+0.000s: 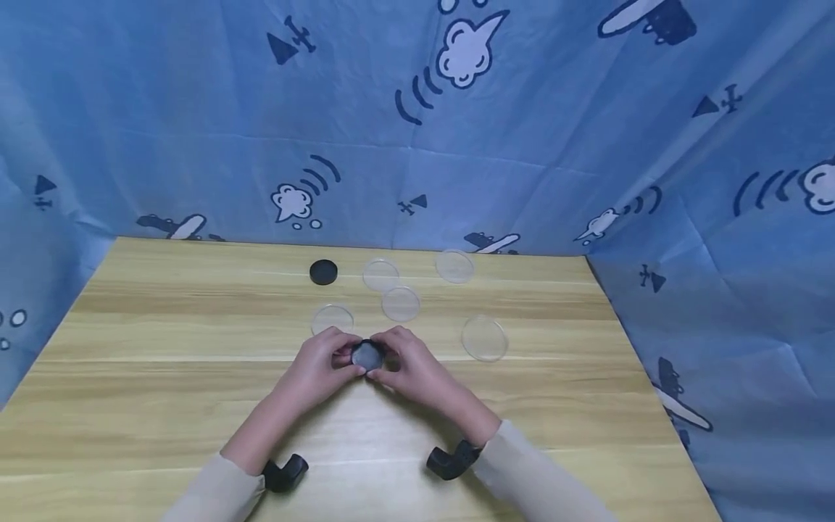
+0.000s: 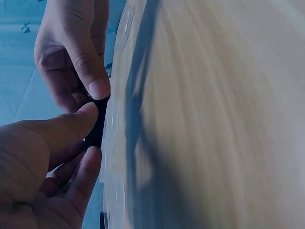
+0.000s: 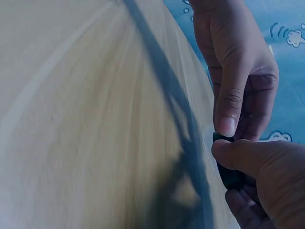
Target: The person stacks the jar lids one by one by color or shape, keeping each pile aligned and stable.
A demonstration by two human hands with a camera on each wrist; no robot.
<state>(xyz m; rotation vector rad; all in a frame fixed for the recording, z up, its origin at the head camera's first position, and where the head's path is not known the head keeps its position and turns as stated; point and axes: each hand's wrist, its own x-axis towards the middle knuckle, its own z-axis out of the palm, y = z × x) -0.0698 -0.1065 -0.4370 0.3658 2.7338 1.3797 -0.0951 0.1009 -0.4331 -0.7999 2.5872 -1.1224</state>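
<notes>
black round case: small, dark, clear lid seated on top, mid-table toward the front edge | my left hand and right hand pinch its rim from both sides, likely steadying the lid | clear lids scattered behind, spare black base near the back edge

Light wood table; blue cartoon-print cloth backdrop, prob. w/ planes, clouds.

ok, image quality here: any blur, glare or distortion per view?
Head view: sharp and evenly lit, with the clear lids faint against the table. Left wrist view: the table smears into streaks, while the black disc stays fairly crisp. Right wrist view: the same smeared wood grain, a dark shadow band, and the backdrop bent.
</notes>
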